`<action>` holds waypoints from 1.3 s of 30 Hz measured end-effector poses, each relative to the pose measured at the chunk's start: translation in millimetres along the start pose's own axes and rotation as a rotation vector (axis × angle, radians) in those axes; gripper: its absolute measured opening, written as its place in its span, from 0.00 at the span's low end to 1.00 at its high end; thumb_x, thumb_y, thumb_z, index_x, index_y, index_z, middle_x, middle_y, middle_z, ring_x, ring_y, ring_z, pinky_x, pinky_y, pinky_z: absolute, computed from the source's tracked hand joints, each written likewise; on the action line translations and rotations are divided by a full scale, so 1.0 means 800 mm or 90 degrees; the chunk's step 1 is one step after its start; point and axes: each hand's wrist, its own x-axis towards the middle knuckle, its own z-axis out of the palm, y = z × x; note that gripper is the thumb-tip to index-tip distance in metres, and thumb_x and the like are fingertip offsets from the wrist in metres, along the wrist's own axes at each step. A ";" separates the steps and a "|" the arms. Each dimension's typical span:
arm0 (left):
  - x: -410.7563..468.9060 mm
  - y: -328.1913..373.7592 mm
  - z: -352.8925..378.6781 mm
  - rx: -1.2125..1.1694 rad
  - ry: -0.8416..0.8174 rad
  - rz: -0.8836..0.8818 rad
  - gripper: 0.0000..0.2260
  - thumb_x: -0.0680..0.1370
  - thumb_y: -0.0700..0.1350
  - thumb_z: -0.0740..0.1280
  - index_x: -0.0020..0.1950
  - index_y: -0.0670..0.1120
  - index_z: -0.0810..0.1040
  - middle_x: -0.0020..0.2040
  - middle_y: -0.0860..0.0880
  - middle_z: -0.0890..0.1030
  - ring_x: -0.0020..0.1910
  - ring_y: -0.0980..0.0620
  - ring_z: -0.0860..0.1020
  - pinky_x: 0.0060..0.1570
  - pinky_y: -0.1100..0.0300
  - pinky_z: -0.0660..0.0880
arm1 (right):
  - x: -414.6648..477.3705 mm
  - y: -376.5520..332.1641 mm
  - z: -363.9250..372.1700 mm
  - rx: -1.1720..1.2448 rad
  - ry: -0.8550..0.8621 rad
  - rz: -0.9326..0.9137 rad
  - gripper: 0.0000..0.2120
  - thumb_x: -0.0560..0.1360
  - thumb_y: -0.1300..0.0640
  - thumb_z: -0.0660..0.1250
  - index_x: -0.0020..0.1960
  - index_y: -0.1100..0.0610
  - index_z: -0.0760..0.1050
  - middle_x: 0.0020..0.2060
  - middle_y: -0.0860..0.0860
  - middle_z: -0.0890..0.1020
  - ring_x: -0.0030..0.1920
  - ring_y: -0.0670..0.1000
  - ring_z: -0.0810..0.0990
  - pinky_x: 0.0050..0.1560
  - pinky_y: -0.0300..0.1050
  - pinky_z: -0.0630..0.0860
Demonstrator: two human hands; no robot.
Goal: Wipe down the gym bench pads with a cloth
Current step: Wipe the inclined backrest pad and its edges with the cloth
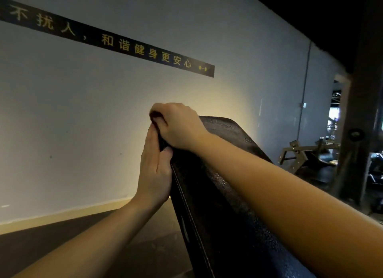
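Two bare hands meet at the top left corner of a black, textured, tilted bench pad (207, 215) in mid-frame. The right hand (178, 126) curls its fingers over that corner. Something dark shows under them, but I cannot tell whether it is the cloth. The left hand (154, 174) lies with straight fingers flat against the pad's left side edge, thumb on its face. Behind stands a pale wall (83, 112) with a black strip of yellow characters (124, 45) at upper left. Tan metal gym frames (300, 151) sit at the right.
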 end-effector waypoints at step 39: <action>-0.002 -0.016 -0.006 0.072 -0.009 -0.034 0.31 0.81 0.54 0.52 0.84 0.53 0.50 0.83 0.58 0.53 0.80 0.64 0.50 0.81 0.49 0.51 | 0.005 0.162 -0.020 0.081 0.149 0.420 0.09 0.80 0.60 0.62 0.59 0.59 0.73 0.53 0.59 0.82 0.48 0.58 0.76 0.49 0.51 0.76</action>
